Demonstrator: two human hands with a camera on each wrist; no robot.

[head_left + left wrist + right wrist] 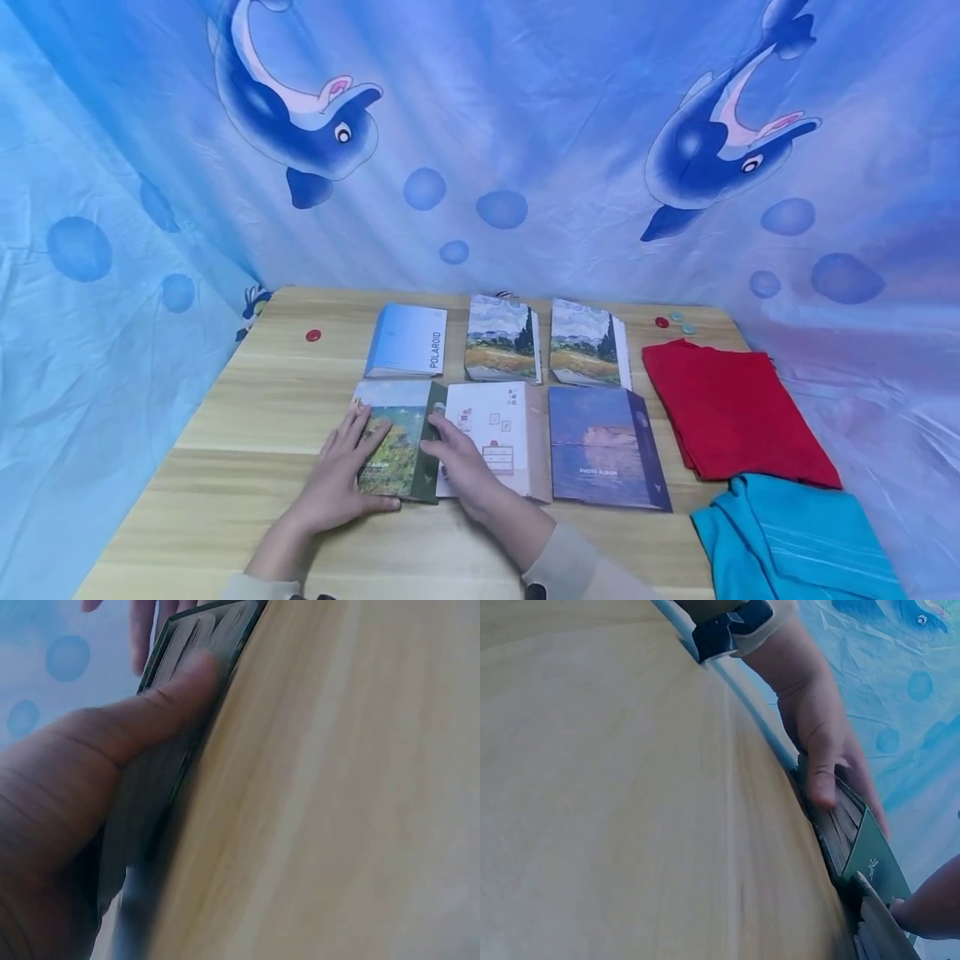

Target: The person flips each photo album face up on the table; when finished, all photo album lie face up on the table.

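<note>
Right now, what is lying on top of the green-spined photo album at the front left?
The left hand rests flat on the photo album, thumb along its near edge. The right hand touches its green spine. Cover art under the palm is hidden.

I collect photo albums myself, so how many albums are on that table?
6. Back row: a blue Polaroid album and two landscape albums. Front row: a green album under the left hand, a white album under the right hand, a purple album.
</note>
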